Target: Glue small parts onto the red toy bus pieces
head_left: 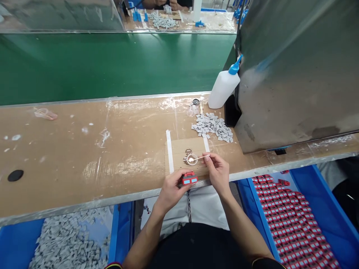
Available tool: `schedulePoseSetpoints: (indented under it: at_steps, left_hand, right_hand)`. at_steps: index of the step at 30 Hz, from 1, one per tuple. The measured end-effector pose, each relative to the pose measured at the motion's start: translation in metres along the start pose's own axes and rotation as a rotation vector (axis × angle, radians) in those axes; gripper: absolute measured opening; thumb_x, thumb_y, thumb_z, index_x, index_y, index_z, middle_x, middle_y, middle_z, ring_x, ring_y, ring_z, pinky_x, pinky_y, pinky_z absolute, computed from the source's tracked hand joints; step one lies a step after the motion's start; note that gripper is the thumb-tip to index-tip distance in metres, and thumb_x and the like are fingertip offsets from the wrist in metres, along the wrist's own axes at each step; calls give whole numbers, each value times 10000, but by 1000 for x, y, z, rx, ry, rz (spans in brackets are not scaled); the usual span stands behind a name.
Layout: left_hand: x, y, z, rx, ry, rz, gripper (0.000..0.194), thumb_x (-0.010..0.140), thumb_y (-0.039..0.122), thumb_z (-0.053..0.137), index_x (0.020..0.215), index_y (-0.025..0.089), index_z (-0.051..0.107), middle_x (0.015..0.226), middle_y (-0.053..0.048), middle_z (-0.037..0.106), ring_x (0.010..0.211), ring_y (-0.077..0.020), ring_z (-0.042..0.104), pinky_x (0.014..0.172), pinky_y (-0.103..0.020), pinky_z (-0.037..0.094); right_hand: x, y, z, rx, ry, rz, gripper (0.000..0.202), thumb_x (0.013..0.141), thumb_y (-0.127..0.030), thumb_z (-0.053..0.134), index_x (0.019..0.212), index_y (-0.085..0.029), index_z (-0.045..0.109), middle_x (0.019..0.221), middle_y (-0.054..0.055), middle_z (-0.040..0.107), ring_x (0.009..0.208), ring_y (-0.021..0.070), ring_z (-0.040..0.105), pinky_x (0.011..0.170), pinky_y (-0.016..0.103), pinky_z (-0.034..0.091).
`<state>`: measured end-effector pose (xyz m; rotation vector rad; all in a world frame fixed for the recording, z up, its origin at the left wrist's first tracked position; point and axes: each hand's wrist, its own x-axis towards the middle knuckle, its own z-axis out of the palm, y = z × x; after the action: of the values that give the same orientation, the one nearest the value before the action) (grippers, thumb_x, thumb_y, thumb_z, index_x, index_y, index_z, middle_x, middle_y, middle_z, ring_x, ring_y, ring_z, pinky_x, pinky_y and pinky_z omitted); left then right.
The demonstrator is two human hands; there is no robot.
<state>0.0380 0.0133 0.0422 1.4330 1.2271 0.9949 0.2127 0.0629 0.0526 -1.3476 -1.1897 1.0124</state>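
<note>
My left hand point(171, 188) is closed around a small red and black plastic part point(190, 178) with two pale blue panels, near the table's front edge. Pinched in my right hand point(218, 170) is a thin stick point(202, 157), its tip inside a small round cup point(192, 159). Some white stuff shows in the cup; what it is I cannot tell. Small shiny metal pieces point(188, 151) touch or lie close by the cup. Under them is a cardboard sheet point(176, 149) with white tape point(169, 151) along its left side.
Small grey flat pieces point(213, 126) form a pile beyond my right hand, near a white squeeze bottle point(223, 89) and a metal panel point(297, 74). Blue bins hold grey pieces point(70, 239) at left and red parts point(297, 224) at right. A green belt point(112, 67) runs behind; another person's hands point(168, 4) show beyond.
</note>
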Motion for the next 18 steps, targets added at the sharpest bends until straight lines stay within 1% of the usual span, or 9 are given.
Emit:
schedulePoseSetpoints:
  at_steps: [3, 6, 9, 12, 14, 18]
  left_hand:
    - [-1, -1, 2, 10, 1, -10, 217, 899, 290, 721, 1082, 174, 718, 1008, -84, 776, 851, -193, 727, 734, -260, 585]
    - [-1, 0, 2, 19, -4, -10, 237, 908, 315, 717, 1098, 174, 716, 1001, -84, 779, 855, -198, 735, 733, -265, 589]
    - [-1, 1, 2, 31, 1, 5, 242, 913, 308, 715, 1114, 174, 713, 1019, -90, 783, 873, -207, 741, 748, -274, 593]
    - [-1, 1, 2, 26, -3, 20, 231, 923, 295, 702, 1118, 170, 708, 1065, -107, 785, 923, -222, 750, 794, -290, 599]
    - [-1, 2, 2, 26, -6, 32, 219, 924, 284, 698, 1110, 170, 709, 1063, -107, 786, 929, -225, 753, 798, -292, 598]
    - [0, 3, 2, 46, -7, 39, 200, 925, 254, 682, 1107, 177, 709, 1051, -98, 787, 926, -222, 752, 796, -293, 591]
  right_hand:
    - [-4, -7, -3, 45, 20, 2, 299, 905, -494, 686, 915, -199, 736, 731, 33, 758, 664, 185, 724, 652, 302, 595]
    - [-14, -16, -10, 40, 3, -50, 261, 940, -461, 667, 936, -209, 738, 762, 40, 775, 688, 189, 743, 662, 303, 603]
    - [-25, -24, -18, -35, -56, -149, 170, 970, -359, 648, 961, -224, 750, 856, 57, 802, 759, 203, 769, 704, 315, 617]
    - [-32, -28, -20, -141, -100, -292, 111, 965, -253, 647, 973, -239, 757, 879, 51, 811, 764, 200, 771, 693, 301, 615]
    - [-33, -30, -19, -186, -124, -359, 120, 966, -221, 637, 979, -245, 754, 874, 46, 811, 748, 195, 768, 675, 291, 616]
    - [-33, -29, -15, -249, -172, -422, 149, 984, -208, 603, 1009, -233, 747, 884, 55, 807, 769, 196, 772, 672, 284, 618]
